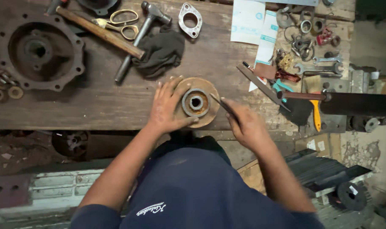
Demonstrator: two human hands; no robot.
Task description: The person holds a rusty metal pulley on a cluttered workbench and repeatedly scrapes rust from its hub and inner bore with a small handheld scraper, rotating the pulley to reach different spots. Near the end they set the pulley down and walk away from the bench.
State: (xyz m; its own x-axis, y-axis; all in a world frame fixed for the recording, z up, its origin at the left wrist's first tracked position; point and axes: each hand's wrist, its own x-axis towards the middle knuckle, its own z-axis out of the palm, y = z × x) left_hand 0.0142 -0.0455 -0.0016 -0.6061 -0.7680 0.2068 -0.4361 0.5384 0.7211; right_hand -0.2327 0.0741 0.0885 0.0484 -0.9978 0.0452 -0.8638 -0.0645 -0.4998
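Rust-brown round metal disc with a raised grey hub and centre bore (198, 102) lies flat at the near edge of the worn dark wooden workbench (95, 97), directly in front of the person. Left hand (166, 108) rests on the disc's left side, fingers spread flat and wide over the rim, thumb reaching along the near edge toward the hub; it presses down rather than grasps. Right hand (246, 125) sits just right of the disc, closed around a thin dark metal rod-like tool (222, 104) whose tip angles up-left and meets the disc near the hub's right side; the tool's exact kind is too blurred to tell. Disc therefore lies between the two hands, under the left, just beside the right. Behind the disc, touching nothing, a crumpled dark cloth (161, 51). A steel hammer with a grey metal handle (140, 36) lies beside the cloth, a wooden-handled tool (100, 32) crossing left of it, brass-coloured scissors (123, 23) between them. Far left, a large rusty round cast housing with bolt holes (40, 51). Far right, spanners and loose rings (316, 51).
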